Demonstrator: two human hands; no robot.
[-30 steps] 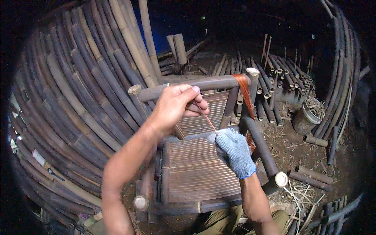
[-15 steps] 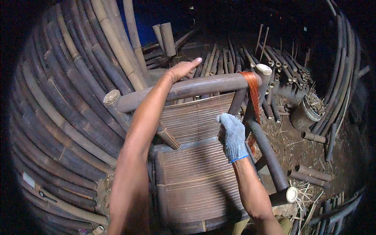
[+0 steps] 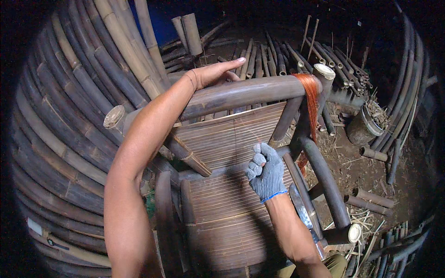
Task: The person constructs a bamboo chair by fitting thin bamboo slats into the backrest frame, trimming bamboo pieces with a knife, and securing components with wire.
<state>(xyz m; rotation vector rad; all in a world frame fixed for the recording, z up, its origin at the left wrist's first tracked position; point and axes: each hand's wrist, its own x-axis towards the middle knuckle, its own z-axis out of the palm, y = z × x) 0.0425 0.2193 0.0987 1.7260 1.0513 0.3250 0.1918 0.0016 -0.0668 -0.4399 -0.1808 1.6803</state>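
A bamboo chair [image 3: 222, 222] with a slatted seat and backrest stands right in front of me. Across the thick top rail [image 3: 259, 90] of its back lies my left hand [image 3: 215, 76], bare, thumb stretched to the right; its other fingers are mostly hidden on the rail's far side. My right hand [image 3: 267, 171], in a grey knit glove with a blue cuff, is closed in a fist before the backrest slats [image 3: 218, 143]. A thin reddish strand shows just above the fist, but what is inside it is hidden. Orange fibre strands [image 3: 309, 92] hang over the rail's right end.
Long bamboo poles [image 3: 69, 116] lean along the left. Cut bamboo lengths [image 3: 336, 69] are piled at the back. A bucket of shavings [image 3: 368, 123] stands at right. A metal blade [image 3: 300, 208] lies along the chair's right side, beside my right forearm.
My right fist has turned and come slightly down and left, showing its curled fingers. The chair sits a little differently in view, and the blade now shows. My left hand stays over the rail.
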